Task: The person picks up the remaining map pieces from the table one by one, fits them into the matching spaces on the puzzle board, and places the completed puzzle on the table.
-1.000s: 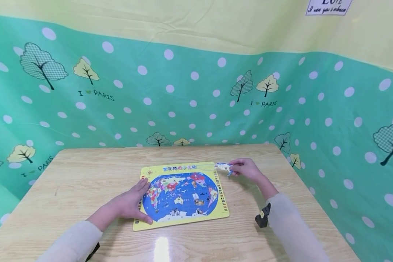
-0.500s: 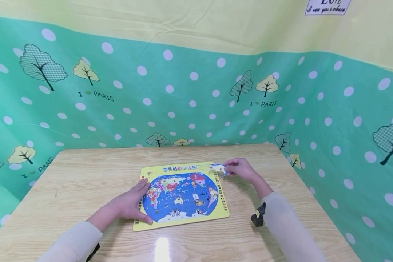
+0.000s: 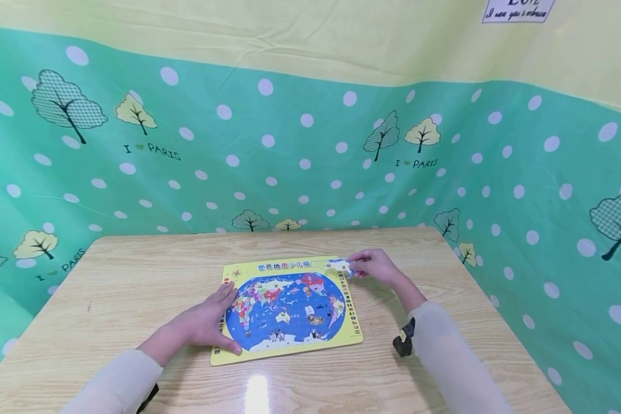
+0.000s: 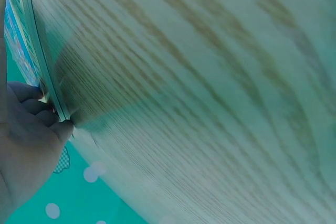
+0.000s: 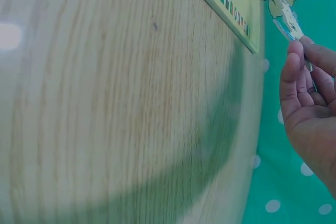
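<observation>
A yellow-bordered world map puzzle board [image 3: 290, 352] lies on the table, slightly turned. My left hand [image 3: 205, 322] rests on its left side, fingers on the left border and thumb spread across the front left corner. In the left wrist view, that hand's [image 4: 29, 140] fingertips sit at the board's edge [image 4: 39, 45]. My right hand [image 3: 374, 265] pinches a thin, irregular white and blue puzzle piece [image 3: 337, 265] between thumb and fingers; the piece overlaps the board's back right corner. In the right wrist view, the piece [image 5: 290, 19] sticks out beyond the fingertips, seen nearly edge-on.
The light wooden table [image 3: 134, 270] reaches back to a green dotted cloth [image 3: 269, 190] with printed trees, which also hangs on the right. Dark wrist devices, such as the black one [image 3: 403, 339], sit by the sleeves. Glare [image 3: 256, 394] shows near the front.
My right hand has moved left with the puzzle piece, from beyond the board's back right corner to over it. The left hand and the board have stayed in place.
</observation>
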Motion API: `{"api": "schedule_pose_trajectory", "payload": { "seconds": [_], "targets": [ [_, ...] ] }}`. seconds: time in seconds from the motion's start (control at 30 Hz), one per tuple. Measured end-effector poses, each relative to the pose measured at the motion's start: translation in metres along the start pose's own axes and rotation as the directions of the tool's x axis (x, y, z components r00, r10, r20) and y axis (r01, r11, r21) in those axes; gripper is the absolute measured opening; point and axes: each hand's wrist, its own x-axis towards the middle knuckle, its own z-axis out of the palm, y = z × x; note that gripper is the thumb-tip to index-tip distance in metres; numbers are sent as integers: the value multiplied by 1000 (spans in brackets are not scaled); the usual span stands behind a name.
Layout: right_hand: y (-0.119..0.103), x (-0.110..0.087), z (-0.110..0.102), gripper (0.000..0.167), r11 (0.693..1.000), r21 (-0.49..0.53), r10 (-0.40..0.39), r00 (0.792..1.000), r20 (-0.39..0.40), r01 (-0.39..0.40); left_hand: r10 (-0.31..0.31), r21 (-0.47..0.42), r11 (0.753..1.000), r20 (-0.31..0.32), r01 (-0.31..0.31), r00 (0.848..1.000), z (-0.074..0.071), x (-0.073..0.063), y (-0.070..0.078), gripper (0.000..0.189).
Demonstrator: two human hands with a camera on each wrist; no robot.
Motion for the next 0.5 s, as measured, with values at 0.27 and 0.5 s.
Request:
{"api": "schedule_pose_trajectory", "payload": {
  "seconds": [0.27,0.5],
  "targets": [
    [-3,4,6,26,1000,-11,4,1000,6,-4,-1,8,1000,4,1,1000,0,0,1,138],
    [-8,5,12,24,1000,-9,6,1000,16,-5,-4,16,1000,3,4,1000,0,0,1,138]
  ]
}}
